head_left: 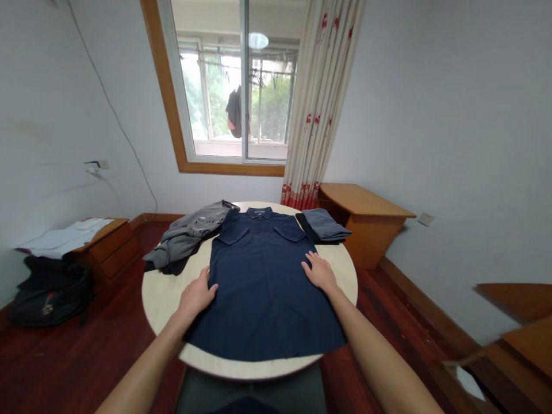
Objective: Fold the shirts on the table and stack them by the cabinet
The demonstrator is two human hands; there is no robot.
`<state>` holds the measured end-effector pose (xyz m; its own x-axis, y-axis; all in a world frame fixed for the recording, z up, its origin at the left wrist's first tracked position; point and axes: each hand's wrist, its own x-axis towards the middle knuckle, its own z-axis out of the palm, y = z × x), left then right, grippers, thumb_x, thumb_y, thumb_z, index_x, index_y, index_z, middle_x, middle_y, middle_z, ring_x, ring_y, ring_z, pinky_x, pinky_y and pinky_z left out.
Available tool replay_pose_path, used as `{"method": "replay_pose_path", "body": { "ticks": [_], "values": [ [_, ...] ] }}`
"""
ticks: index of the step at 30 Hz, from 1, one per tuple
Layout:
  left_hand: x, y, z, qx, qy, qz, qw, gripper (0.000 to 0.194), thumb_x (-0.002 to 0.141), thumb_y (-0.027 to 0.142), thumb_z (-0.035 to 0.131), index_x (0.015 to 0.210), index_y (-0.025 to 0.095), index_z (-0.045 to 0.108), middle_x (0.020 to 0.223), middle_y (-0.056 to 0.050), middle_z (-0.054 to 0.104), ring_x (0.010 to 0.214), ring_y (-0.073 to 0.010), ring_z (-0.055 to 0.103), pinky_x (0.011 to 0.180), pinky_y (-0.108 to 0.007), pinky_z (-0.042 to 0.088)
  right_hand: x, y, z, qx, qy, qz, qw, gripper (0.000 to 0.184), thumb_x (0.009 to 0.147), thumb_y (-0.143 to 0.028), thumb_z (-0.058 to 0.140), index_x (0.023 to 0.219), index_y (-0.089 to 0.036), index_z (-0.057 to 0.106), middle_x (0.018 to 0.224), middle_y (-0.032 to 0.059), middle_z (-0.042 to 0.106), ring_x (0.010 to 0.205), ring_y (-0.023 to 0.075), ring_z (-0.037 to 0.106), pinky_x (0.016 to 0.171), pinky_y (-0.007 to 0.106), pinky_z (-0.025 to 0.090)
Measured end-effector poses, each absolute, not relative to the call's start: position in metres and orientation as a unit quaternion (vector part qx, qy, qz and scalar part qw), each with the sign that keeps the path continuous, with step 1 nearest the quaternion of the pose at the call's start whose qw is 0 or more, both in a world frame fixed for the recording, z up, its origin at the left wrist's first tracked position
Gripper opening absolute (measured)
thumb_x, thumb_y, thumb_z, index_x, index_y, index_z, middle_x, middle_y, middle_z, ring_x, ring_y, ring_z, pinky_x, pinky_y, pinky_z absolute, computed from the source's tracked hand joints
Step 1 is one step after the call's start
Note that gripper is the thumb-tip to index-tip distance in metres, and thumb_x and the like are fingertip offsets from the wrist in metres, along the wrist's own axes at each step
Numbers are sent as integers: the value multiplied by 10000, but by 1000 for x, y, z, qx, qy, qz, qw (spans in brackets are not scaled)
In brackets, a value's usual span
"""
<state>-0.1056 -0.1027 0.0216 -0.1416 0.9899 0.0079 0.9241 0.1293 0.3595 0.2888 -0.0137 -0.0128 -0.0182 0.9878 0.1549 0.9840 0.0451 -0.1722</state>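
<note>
a dark navy shirt [259, 282] of smooth, matte cloth lies spread out on a round, pale surface [166, 296] with a faintly grained top. its small pointed collar [259, 213] sits at the far end, the short sleeves [235, 230] slant in over the upper front, and a straight front seam runs down the middle. the body widens toward the near side, where the hem curves gently close to the surface's rim; the cloth is mostly flat, with soft, shallow ripples.

the shirt lies between the two hands. the left hand [198, 296] is at its left edge, thumb resting on the cloth and fingers curled by the border; whether they pinch the fabric i cannot tell. the right hand [320, 271] rests palm down on the right side of the shirt, fingers spread and loose, gripping nothing.

beyond the left hand, a rumpled grey garment [190, 233] with a dark print lies in soft folds over black cloth [176, 267]. beyond the right hand, a slate-grey folded garment [324, 223] makes a neat, thick block on a flatter black folded piece [334, 242]. behind the surface hangs a pleated cream curtain [317, 103] with red motifs, and the floor [116, 322] is glossy, reddish wood.
</note>
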Motion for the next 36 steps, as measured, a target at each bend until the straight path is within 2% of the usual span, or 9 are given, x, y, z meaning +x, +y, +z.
{"method": "replay_pose_path", "body": {
  "ticks": [4, 9, 12, 17, 22, 25, 29, 32, 36],
  "values": [
    [-122, -109, 21, 621, 712, 209, 251, 653, 742, 287, 704, 1337, 76, 536, 1394, -211, 594, 1276, -301, 589, 1059, -361, 459, 289, -14, -12, -690, -714, 5, 120, 573, 1017, -440, 360, 1466, -111, 495, 1573, 126, 397, 1460, 267, 360, 1190, 428, 260],
    [-138, -114, 37, 579, 675, 245, 385, 475, 636, 365, 756, 1037, 119, 690, 1093, -149, 762, 1011, -334, 720, 888, -384, 564, 289, -16, -12, -684, -717, -1, 133, 571, 1013, -438, 367, 1451, -101, 512, 1556, 133, 423, 1452, 270, 373, 1186, 425, 269],
    [-118, -107, 59, 589, 670, 267, 364, 551, 677, 370, 722, 1159, 108, 671, 1108, -133, 759, 1015, -323, 720, 878, -377, 569, 289, -16, -12, -683, -717, -1, 139, 564, 1013, -430, 373, 1448, -101, 516, 1554, 137, 427, 1451, 266, 375, 1191, 420, 259],
    [-28, -106, 68, 721, 611, 204, 254, 684, 793, 247, 600, 1449, 90, 490, 1430, -162, 577, 1277, -282, 589, 1086, -344, 446, 290, -15, -13, -686, -715, 0, 135, 557, 1014, -434, 380, 1451, -115, 515, 1556, 130, 425, 1457, 254, 367, 1192, 404, 258],
    [25, -126, 41, 790, 570, 50, 222, 675, 818, 283, 578, 1473, 147, 488, 1391, -172, 608, 1265, -337, 592, 1067, -422, 463, 292, -13, -15, -682, -719, 1, 133, 562, 1016, -447, 371, 1447, -120, 521, 1554, 131, 429, 1452, 261, 376, 1192, 407, 258],
    [22, -131, 34, 794, 563, 36, 226, 697, 814, 341, 590, 1483, 183, 478, 1379, -165, 619, 1238, -353, 609, 1045, -454, 476, 293, -11, -17, -682, -718, 3, 139, 564, 1011, -449, 382, 1448, -118, 520, 1554, 135, 429, 1451, 259, 376, 1193, 403, 254],
    [12, -131, 38, 783, 541, 72, 298, 714, 804, 369, 613, 1478, 173, 480, 1365, -148, 632, 1215, -313, 629, 1024, -393, 491, 294, -10, -19, -686, -713, 9, 142, 561, 1007, -447, 394, 1452, -127, 515, 1559, 120, 425, 1459, 250, 362, 1198, 403, 241],
    [11, -129, 42, 768, 528, 102, 347, 699, 800, 355, 634, 1451, 136, 508, 1214, -145, 706, 1084, -290, 688, 947, -361, 521, 294, -9, -18, -687, -714, 12, 138, 552, 1008, -449, 393, 1451, -144, 519, 1563, 109, 421, 1461, 249, 358, 1198, 402, 241],
    [10, -123, 46, 729, 474, 75, 487, 722, 862, 380, 582, 1508, 111, 406, 839, -55, 739, 595, -183, 668, 633, -305, 528, 293, -10, -17, -687, -713, 15, 139, 548, 1008, -446, 396, 1447, -141, 523, 1562, 112, 423, 1463, 250, 354, 1201, 399, 236]
  ]
}}
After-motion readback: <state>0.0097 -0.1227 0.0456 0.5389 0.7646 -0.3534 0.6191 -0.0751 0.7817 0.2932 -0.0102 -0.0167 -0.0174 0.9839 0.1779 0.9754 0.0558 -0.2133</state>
